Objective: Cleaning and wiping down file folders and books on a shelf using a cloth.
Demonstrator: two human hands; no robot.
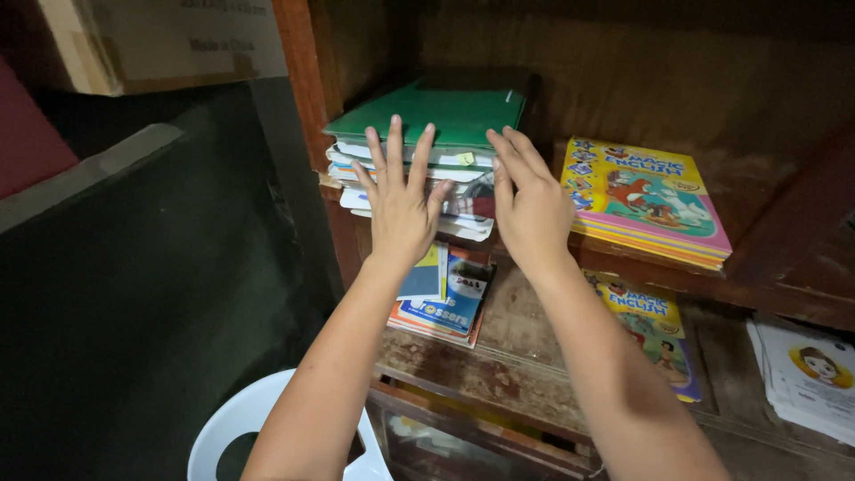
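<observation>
Stack of books and papers (426, 169), topped by a green folder (450, 111), sits at the left end of the upper shelf (641, 267). Left hand (401, 209) and right hand (533, 209) press flat against its front edge, fingers spread wide, gripping nothing. Stack judged mostly seated, though several sheets still jut forward unevenly. A colourful workbook (646, 200) lies apart, to the right.
</observation>
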